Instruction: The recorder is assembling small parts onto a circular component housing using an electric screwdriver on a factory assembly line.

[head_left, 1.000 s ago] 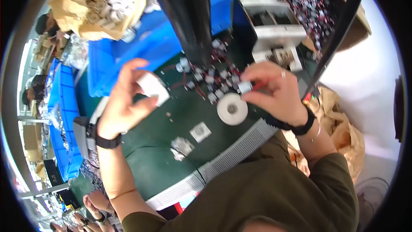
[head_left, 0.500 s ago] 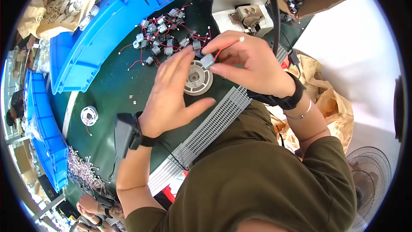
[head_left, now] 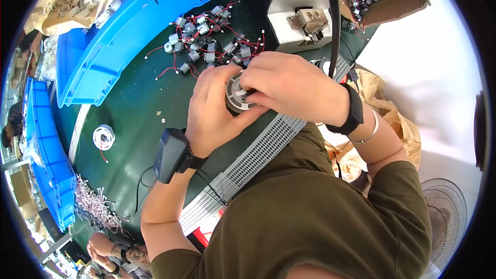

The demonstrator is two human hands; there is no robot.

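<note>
Our right hand (head_left: 302,90) has its thumb and fingers bent in close together over the middle of a round piece (head_left: 232,101). Some small light-grey bit shows at those fingertips, but we cannot tell if they are pinching it, because the hand covers most of it. Our left hand (head_left: 212,108) curls around the left side of the round piece, with the thumb on the near side, and holds it. The round piece is pale grey with slots near its rim, and it sits between our two hands over the green table (head_left: 139,103). We cannot tell if it touches the table.

Just past our fingers is a heap of little motors (head_left: 206,46) with thin red wires. Along the near edge of the table, we see a grey strip full of holes (head_left: 248,160). Well off to the left lies a white round part (head_left: 104,137) with a red wire, and nearer to us is a pile of wires (head_left: 95,204).

Behind the motors stands a blue bin (head_left: 116,46). Farther right are a metal machine (head_left: 297,0) and a cardboard box (head_left: 400,8) with more motors in it. At the lower right we see a fan (head_left: 444,217).
</note>
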